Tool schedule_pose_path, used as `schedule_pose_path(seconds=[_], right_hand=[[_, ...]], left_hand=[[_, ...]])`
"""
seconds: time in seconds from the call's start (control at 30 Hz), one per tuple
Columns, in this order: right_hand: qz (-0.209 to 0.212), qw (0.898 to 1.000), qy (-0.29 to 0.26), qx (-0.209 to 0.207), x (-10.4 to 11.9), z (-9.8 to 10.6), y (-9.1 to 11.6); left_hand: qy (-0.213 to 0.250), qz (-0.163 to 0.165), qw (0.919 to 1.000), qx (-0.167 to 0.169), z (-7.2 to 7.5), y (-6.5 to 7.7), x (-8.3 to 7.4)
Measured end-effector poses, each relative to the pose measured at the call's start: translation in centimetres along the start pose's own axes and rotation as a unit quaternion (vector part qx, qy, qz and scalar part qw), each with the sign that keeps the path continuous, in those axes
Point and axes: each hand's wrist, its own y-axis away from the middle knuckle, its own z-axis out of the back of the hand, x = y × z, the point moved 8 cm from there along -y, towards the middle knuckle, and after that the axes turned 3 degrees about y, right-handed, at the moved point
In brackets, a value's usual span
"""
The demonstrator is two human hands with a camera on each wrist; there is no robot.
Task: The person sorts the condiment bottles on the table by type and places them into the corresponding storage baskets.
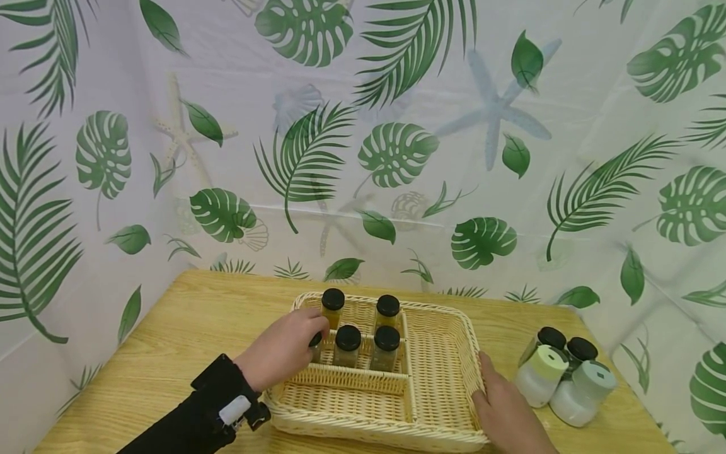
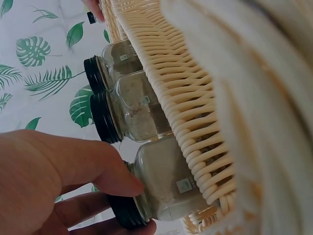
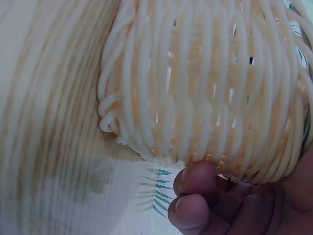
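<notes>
A pale wicker basket with dividers sits on the wooden table. My left hand pinches the black lid of a glass spice jar at the left end of the basket's middle row. Two more jars with black lids, a middle jar and a right jar, stand in that same row. Behind them are a back left jar with yellowish contents and a back right jar. My right hand grips the basket's right side, its fingers curled at the wicker edge.
Right of the basket, two black-lidded jars stand behind a yellow-lidded container and a pale green-lidded container, both with white contents. The basket's front compartment and long right compartment hold nothing. A leaf-patterned cloth hangs behind the table.
</notes>
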Motion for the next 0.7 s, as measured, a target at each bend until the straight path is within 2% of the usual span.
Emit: schedule_pose_path(seconds=[0.23,0.47,0.7], right_hand=[[0.0,1.0,0.0,-0.001,0.05,0.05,0.03],[-0.01,1.0,-0.008,0.005,0.12,0.09,0.07],[-0.018,1.0,-0.01,0.011,0.03,0.01,-0.01]], left_hand=[[-0.014,-0.009,0.9998,0.002,-0.11,-0.05,-0.32],[-0.013,0.013,0.9998,0.01,-0.34,0.01,-0.05],[-0.007,0.02,0.9998,-0.002,-0.37,0.07,0.02]])
